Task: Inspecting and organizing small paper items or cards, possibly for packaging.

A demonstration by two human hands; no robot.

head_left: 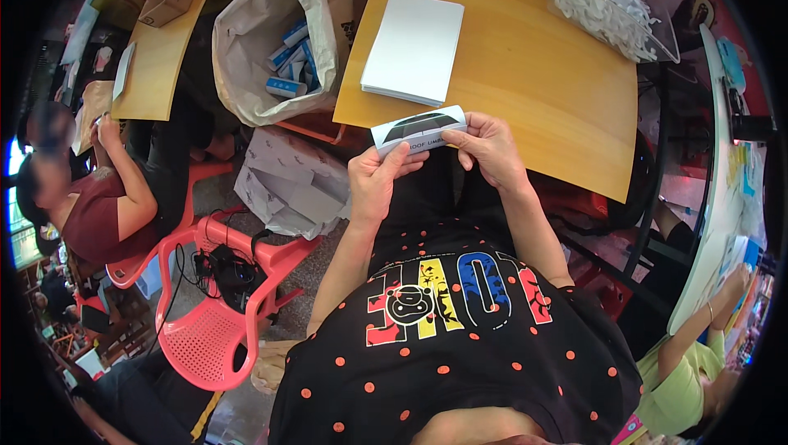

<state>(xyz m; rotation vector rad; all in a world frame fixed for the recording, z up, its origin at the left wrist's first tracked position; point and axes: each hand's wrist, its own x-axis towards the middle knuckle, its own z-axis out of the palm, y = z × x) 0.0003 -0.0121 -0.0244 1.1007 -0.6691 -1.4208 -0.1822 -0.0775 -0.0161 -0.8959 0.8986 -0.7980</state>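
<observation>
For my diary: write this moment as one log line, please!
left hand: holds white printed package | right hand: holds it too | table: white stack | sack: blue-white boxes inside

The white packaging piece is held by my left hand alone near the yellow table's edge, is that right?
Not alone: the head view shows your left hand and right hand holding the white packaging piece near the edge of the yellow table.

Even, fairly bright light falls on a yellow table (542, 108), deep shadow beneath; the white box (419, 129) at its near edge appears sharp. Left of the table, a person (107, 219) has a blurred head; farther out, a bright patch (16, 167) glares blue-white. Right of the table, fisheye distortion bows a white counter (716, 158).
</observation>
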